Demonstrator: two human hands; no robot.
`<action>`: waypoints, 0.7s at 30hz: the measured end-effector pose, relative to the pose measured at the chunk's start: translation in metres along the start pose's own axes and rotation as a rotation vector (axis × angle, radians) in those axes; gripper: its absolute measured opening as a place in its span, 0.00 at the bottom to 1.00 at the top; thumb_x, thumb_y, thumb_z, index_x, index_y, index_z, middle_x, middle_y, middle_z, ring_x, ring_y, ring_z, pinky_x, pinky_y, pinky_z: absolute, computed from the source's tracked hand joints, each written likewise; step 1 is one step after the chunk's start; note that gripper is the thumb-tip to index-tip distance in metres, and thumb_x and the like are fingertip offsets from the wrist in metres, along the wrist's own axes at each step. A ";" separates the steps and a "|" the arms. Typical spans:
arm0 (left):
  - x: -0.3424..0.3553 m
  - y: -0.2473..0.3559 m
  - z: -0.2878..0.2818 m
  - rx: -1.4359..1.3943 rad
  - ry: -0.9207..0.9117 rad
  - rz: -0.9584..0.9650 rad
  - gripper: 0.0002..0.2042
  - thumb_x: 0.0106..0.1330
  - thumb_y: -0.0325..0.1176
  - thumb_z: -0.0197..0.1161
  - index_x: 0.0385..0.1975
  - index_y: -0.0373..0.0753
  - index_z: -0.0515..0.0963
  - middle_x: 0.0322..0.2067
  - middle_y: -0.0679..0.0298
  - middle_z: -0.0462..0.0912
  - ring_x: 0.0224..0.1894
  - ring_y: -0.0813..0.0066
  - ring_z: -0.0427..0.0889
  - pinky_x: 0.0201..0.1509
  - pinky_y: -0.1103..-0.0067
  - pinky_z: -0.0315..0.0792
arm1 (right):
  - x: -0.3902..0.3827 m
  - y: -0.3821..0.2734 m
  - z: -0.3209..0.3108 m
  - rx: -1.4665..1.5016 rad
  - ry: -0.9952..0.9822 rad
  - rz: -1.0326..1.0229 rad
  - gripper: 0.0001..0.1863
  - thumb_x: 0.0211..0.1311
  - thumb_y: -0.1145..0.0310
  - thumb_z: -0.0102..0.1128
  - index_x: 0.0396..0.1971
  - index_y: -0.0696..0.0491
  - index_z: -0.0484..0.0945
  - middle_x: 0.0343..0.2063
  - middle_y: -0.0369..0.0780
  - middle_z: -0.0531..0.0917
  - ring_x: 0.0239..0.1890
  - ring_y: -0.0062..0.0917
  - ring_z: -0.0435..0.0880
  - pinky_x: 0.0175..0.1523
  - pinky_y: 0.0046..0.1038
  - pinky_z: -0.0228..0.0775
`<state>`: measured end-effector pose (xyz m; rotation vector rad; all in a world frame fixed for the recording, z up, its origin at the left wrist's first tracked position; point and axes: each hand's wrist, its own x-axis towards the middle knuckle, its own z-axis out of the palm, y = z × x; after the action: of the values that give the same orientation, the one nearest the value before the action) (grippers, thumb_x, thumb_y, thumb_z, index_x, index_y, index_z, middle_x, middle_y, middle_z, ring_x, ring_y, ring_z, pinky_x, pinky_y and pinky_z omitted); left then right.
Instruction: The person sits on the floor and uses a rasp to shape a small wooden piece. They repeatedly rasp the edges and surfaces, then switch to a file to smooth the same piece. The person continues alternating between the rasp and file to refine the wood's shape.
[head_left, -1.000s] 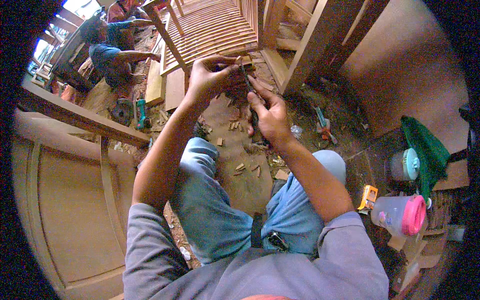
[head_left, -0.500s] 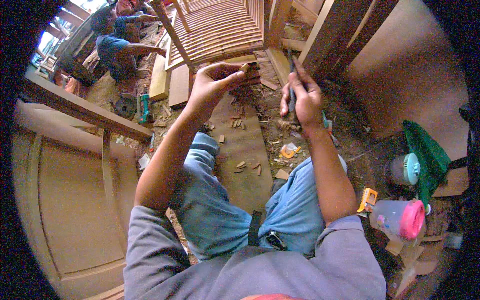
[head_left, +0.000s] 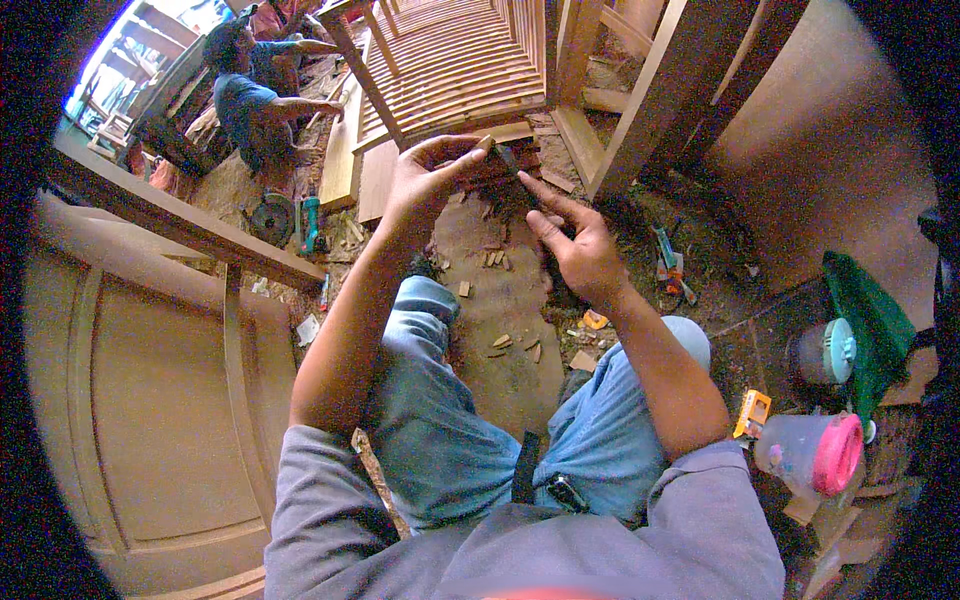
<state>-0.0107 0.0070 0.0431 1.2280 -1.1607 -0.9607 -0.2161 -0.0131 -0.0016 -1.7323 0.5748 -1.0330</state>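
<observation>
Between the thumb and fingers of my left hand (head_left: 422,185) is a small wood piece (head_left: 486,143), pinched near its end. My right hand (head_left: 585,250) grips a dark flat-bladed chisel (head_left: 508,158), forefinger stretched along it. The blade's tip lies at or very close to the wood piece; whether it touches I cannot tell. The chisel's handle is hidden by my right hand. Below both hands, a brown board (head_left: 500,395) lies between my knees. Several small wood pieces (head_left: 497,259) are scattered over it.
A slatted wooden frame (head_left: 450,80) stands ahead, with upright timbers (head_left: 672,100) to its right. A panelled door (head_left: 180,400) lies left, near a green power tool (head_left: 312,225). Another person (head_left: 245,105) works far left. A pink-lidded container (head_left: 838,455) sits at right.
My right hand has moved left and swung the chisel's blade to the wood piece in my left hand. The left hand keeps its pinch. The whole view has shifted slightly.
</observation>
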 end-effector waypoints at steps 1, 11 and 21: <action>0.000 0.000 0.000 0.023 -0.003 0.000 0.17 0.57 0.35 0.69 0.44 0.33 0.78 0.35 0.63 0.84 0.36 0.79 0.81 0.43 0.81 0.74 | 0.000 0.000 0.002 0.103 -0.023 0.107 0.23 0.65 0.73 0.53 0.61 0.47 0.69 0.28 0.30 0.77 0.27 0.10 0.69 0.36 0.15 0.65; 0.005 -0.012 0.002 0.294 0.007 0.128 0.11 0.59 0.32 0.67 0.38 0.33 0.82 0.37 0.62 0.84 0.34 0.80 0.80 0.38 0.80 0.74 | -0.001 -0.002 0.005 0.166 -0.018 0.081 0.24 0.65 0.73 0.54 0.61 0.46 0.69 0.25 0.26 0.75 0.25 0.08 0.64 0.32 0.14 0.61; 0.002 -0.001 0.015 1.027 0.081 0.591 0.11 0.44 0.26 0.64 0.31 0.38 0.83 0.28 0.55 0.80 0.33 0.57 0.81 0.40 0.70 0.75 | -0.005 -0.006 0.010 0.141 0.004 0.230 0.23 0.65 0.70 0.55 0.61 0.45 0.70 0.15 0.24 0.66 0.18 0.08 0.60 0.24 0.14 0.56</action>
<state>-0.0246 0.0019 0.0419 1.5132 -1.8940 0.2007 -0.2106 -0.0019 0.0006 -1.5023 0.6707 -0.8929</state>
